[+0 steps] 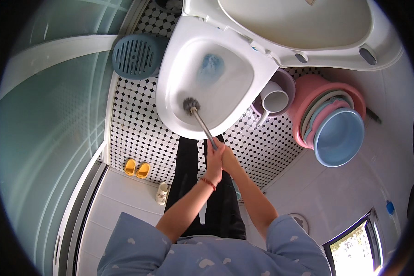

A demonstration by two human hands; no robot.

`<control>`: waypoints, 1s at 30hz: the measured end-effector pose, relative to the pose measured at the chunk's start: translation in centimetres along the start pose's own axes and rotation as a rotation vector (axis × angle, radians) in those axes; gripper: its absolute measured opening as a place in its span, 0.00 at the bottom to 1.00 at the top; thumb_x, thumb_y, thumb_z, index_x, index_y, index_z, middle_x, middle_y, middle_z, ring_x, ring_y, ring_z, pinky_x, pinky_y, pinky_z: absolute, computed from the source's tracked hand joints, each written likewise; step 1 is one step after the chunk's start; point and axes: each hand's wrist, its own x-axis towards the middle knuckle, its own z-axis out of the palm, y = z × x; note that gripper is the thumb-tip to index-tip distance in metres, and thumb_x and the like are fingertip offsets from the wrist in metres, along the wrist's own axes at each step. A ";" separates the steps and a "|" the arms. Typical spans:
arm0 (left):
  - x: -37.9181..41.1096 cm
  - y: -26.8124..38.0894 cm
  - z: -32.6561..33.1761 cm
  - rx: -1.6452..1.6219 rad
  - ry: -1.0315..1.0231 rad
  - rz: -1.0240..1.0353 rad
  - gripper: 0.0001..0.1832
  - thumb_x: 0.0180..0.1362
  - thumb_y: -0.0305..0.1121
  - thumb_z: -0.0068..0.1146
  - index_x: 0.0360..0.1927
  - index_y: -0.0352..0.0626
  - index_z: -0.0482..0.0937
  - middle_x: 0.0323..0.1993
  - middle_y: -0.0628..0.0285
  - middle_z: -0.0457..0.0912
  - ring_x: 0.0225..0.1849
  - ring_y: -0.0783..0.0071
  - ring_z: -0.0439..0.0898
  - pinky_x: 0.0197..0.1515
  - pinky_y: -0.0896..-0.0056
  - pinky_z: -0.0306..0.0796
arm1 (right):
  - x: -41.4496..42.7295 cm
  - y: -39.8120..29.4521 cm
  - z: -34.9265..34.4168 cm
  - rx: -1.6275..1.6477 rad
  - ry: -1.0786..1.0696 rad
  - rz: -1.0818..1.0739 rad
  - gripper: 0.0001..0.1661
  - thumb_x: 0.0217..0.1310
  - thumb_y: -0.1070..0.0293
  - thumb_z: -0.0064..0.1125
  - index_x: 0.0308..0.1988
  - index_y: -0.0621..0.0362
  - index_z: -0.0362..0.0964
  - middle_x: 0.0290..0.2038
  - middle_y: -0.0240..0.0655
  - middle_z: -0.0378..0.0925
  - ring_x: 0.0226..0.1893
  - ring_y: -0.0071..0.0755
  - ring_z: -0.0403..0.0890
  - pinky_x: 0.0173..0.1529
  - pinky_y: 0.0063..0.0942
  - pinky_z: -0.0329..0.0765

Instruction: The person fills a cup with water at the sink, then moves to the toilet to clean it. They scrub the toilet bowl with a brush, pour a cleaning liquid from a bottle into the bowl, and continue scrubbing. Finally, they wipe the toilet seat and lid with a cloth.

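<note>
A toilet brush [203, 126] with a metal handle is held by both hands over the front of a white toilet bowl [164, 100]. My left hand [215, 158], with a red bracelet at the wrist, wraps the upper end of the handle. Pressed close beside it, my right hand [228, 160] is clasped around the same end, its fingers partly hidden by the left. The grey bristle head [191, 105] rests against the inner front wall of the bowl, to the left. Blue water [212, 67] lies at the back of the bowl. The toilet seat and lid [296, 24] are raised.
A blue slotted bin [134, 57] stands left of the toilet, near a glass partition [51, 120]. To the right are a purple bucket [289, 81] with a white dipper [275, 100], and stacked basins [339, 138]. Yellow slippers [143, 170] lie on the tiled floor.
</note>
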 end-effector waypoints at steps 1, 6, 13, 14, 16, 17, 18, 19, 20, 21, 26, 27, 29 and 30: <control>-1.0 -0.8 0.1 -0.020 0.020 -0.026 0.41 0.54 0.40 0.55 0.66 0.45 0.44 0.52 0.63 0.65 0.51 0.74 0.66 0.51 0.73 0.63 | -0.9 2.9 0.6 -0.163 0.051 0.068 0.24 0.64 0.57 0.35 0.53 0.61 0.61 0.39 0.47 0.76 0.40 0.38 0.76 0.41 0.33 0.72; 2.7 2.5 0.2 0.106 -0.129 -0.164 0.29 0.57 0.42 0.51 0.59 0.51 0.55 0.42 0.68 0.67 0.42 0.79 0.69 0.41 0.72 0.68 | 2.3 4.1 1.3 -0.144 0.111 0.469 0.22 0.60 0.57 0.42 0.47 0.62 0.66 0.35 0.47 0.77 0.36 0.41 0.79 0.38 0.35 0.74; 15.0 10.4 4.0 0.319 -0.296 -0.281 0.18 0.57 0.48 0.46 0.46 0.51 0.64 0.38 0.64 0.73 0.36 0.70 0.75 0.33 0.54 0.72 | 16.8 0.7 0.5 -0.105 0.305 0.467 0.25 0.61 0.52 0.35 0.37 0.65 0.68 0.30 0.39 0.74 0.29 0.31 0.73 0.31 0.30 0.71; 15.7 11.4 5.0 0.310 -0.248 -0.259 0.16 0.58 0.48 0.45 0.44 0.50 0.66 0.37 0.64 0.73 0.37 0.71 0.74 0.35 0.57 0.71 | 18.7 0.2 -0.1 -0.029 0.305 0.499 0.21 0.60 0.57 0.37 0.39 0.64 0.68 0.34 0.44 0.74 0.34 0.40 0.75 0.34 0.34 0.73; 15.7 13.4 7.1 0.297 -0.149 -0.221 0.15 0.60 0.46 0.43 0.38 0.46 0.69 0.34 0.64 0.72 0.39 0.74 0.72 0.40 0.61 0.69 | 21.6 -1.8 -1.0 -0.150 0.245 0.533 0.17 0.58 0.62 0.41 0.41 0.63 0.68 0.39 0.49 0.76 0.39 0.48 0.78 0.37 0.36 0.75; 15.8 13.5 7.0 0.287 -0.139 -0.153 0.15 0.60 0.46 0.42 0.39 0.46 0.70 0.35 0.64 0.73 0.39 0.74 0.73 0.41 0.61 0.69 | 22.6 -2.7 -1.2 -0.346 0.180 0.528 0.17 0.58 0.63 0.42 0.41 0.62 0.69 0.40 0.47 0.76 0.39 0.47 0.78 0.37 0.35 0.76; 15.8 13.6 6.5 0.275 -0.126 -0.087 0.16 0.60 0.46 0.41 0.39 0.45 0.71 0.36 0.64 0.74 0.40 0.74 0.73 0.42 0.61 0.69 | 22.9 -3.4 -1.1 -0.541 0.109 0.520 0.16 0.58 0.64 0.43 0.41 0.62 0.70 0.40 0.46 0.76 0.39 0.45 0.79 0.37 0.34 0.77; 15.5 13.9 6.5 0.266 -0.122 -0.022 0.17 0.60 0.46 0.40 0.40 0.45 0.72 0.38 0.63 0.74 0.40 0.74 0.73 0.43 0.60 0.69 | 22.8 -4.3 -0.8 -0.698 0.075 0.516 0.16 0.57 0.66 0.44 0.42 0.62 0.70 0.40 0.45 0.76 0.40 0.44 0.79 0.38 0.33 0.77; 14.4 13.6 5.9 0.274 -0.194 0.011 0.25 0.60 0.51 0.39 0.51 0.43 0.67 0.46 0.59 0.71 0.44 0.68 0.72 0.47 0.59 0.67 | 22.8 -5.2 -0.3 -0.854 0.041 0.510 0.15 0.56 0.67 0.46 0.42 0.63 0.71 0.40 0.45 0.76 0.40 0.43 0.79 0.38 0.32 0.78; 13.3 13.1 5.6 0.273 -0.162 -0.011 0.28 0.59 0.53 0.39 0.54 0.42 0.64 0.50 0.57 0.68 0.47 0.65 0.70 0.49 0.57 0.66 | 22.9 -6.4 0.1 -1.010 0.005 0.490 0.15 0.55 0.69 0.48 0.43 0.63 0.71 0.40 0.44 0.77 0.40 0.42 0.79 0.39 0.32 0.78; 8.5 9.9 2.7 0.295 -0.199 -0.023 0.44 0.56 0.62 0.40 0.65 0.39 0.44 0.65 0.48 0.47 0.61 0.50 0.59 0.57 0.49 0.61 | 20.1 -8.2 -3.5 -1.267 -0.271 0.344 0.26 0.52 0.72 0.50 0.52 0.67 0.61 0.38 0.44 0.77 0.38 0.41 0.80 0.36 0.32 0.78; 7.5 9.1 2.3 0.270 -0.178 -0.044 0.43 0.56 0.61 0.39 0.65 0.39 0.45 0.64 0.48 0.48 0.60 0.51 0.60 0.57 0.50 0.61 | 18.2 -8.2 -3.8 -1.298 -0.268 0.319 0.28 0.52 0.72 0.51 0.54 0.66 0.59 0.37 0.42 0.78 0.37 0.40 0.80 0.35 0.32 0.78; 5.0 7.7 1.5 0.232 -0.148 -0.114 0.41 0.57 0.58 0.40 0.65 0.40 0.46 0.64 0.50 0.50 0.61 0.55 0.58 0.59 0.55 0.59 | 13.8 -6.9 -3.7 -1.322 -0.199 0.276 0.31 0.52 0.72 0.50 0.56 0.68 0.55 0.33 0.39 0.78 0.34 0.38 0.80 0.32 0.32 0.78; 4.0 7.0 1.0 0.214 -0.115 -0.125 0.40 0.57 0.58 0.41 0.64 0.40 0.47 0.64 0.51 0.51 0.61 0.57 0.58 0.60 0.58 0.57 | 11.2 -8.3 -3.5 -1.457 -0.325 0.233 0.32 0.53 0.71 0.48 0.57 0.70 0.52 0.33 0.39 0.78 0.33 0.38 0.80 0.32 0.32 0.78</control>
